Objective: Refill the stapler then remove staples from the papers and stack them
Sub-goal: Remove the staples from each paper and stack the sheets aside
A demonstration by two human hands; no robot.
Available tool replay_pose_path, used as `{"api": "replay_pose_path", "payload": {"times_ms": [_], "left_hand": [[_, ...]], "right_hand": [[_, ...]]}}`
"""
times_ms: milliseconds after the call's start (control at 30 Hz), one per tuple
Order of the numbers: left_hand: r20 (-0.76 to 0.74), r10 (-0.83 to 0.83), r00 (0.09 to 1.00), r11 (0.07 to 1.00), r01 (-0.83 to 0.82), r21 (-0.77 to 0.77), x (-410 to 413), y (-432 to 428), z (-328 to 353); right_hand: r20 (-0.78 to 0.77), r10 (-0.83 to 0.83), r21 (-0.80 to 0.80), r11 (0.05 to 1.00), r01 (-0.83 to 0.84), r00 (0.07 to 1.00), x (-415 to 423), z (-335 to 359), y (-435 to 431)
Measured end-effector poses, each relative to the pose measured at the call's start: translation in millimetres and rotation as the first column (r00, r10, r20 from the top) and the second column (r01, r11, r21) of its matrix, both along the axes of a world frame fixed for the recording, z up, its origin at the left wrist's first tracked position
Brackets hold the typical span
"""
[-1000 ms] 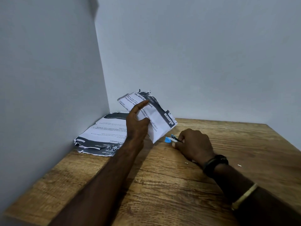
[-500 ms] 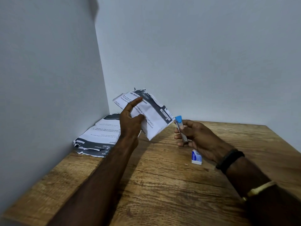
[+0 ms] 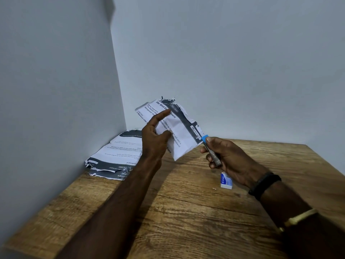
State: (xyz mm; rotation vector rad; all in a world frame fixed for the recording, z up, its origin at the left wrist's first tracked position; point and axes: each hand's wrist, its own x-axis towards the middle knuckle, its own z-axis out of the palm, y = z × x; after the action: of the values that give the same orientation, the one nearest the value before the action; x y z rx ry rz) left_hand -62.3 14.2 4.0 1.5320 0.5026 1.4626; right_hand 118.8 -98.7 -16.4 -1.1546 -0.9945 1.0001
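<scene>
My left hand (image 3: 154, 136) holds a torn printed paper (image 3: 179, 131) up above the table, thumb on its front and forefinger stretched along it. My right hand (image 3: 229, 157) grips a slim metal stapler with a blue tip (image 3: 209, 148). The blue tip touches the paper's lower right edge, by its dark band. A stack of similar papers (image 3: 119, 157) lies in the back left corner of the table.
A small white and blue staple box (image 3: 225, 180) lies on the wooden table (image 3: 186, 212) under my right wrist, with a loose staple (image 3: 214, 188) beside it. Grey walls close the table at the left and back.
My right hand picked the stapler up from the table, uncovering the staple box, and brought its blue tip up to the paper's edge. The left hand raised the paper slightly.
</scene>
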Motion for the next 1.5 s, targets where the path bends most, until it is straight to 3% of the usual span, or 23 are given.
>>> {"api": "replay_pose_path", "payload": {"times_ms": [233,633,867,1033,1100,1167,1233,1267,1333,1400,1500], "left_hand": [[0.001,-0.022,1.000,1.000,0.022,0.007,1,0,-1],[-0.002,-0.037,0.999,0.999,0.037,0.007,5,0,-4],[-0.005,-0.032,0.999,0.999,0.032,-0.019,5,-3,-3],[0.023,0.040,0.999,0.996,-0.038,-0.081,3,0,-4],[0.055,0.095,0.994,0.989,-0.087,-0.123,2,2,-4],[0.074,0.144,0.987,0.977,-0.129,-0.171,2,4,-5],[0.089,0.159,0.983,0.967,-0.137,-0.214,3,5,-7],[0.096,0.147,0.984,0.964,-0.121,-0.236,5,5,-8],[0.106,0.098,0.990,0.960,-0.066,-0.272,9,5,-9],[0.102,0.052,0.993,0.954,-0.019,-0.300,13,4,-12],[0.099,-0.034,0.995,0.943,0.064,-0.326,17,0,-14]], "right_hand": [[0.216,-0.125,0.039,0.992,0.119,0.968,1,-3,1],[0.375,-0.252,0.097,0.968,0.233,0.892,2,0,0],[0.407,-0.292,0.135,0.956,0.259,0.865,3,-3,1],[0.269,-0.222,0.087,0.975,0.206,0.937,4,-7,5],[0.294,-0.268,0.067,0.963,0.260,0.917,3,-12,5],[0.508,-0.325,0.090,0.941,0.326,0.798,3,-16,3],[0.793,-0.281,0.109,0.938,0.328,0.541,1,-19,2],[0.882,-0.234,0.098,0.940,0.328,0.409,-3,-20,3],[0.954,-0.175,0.079,0.931,0.356,0.245,-11,-22,5],[0.972,-0.154,0.073,0.919,0.388,0.180,-16,-25,6],[0.976,-0.156,0.086,0.916,0.392,0.152,-19,-26,7]]}}
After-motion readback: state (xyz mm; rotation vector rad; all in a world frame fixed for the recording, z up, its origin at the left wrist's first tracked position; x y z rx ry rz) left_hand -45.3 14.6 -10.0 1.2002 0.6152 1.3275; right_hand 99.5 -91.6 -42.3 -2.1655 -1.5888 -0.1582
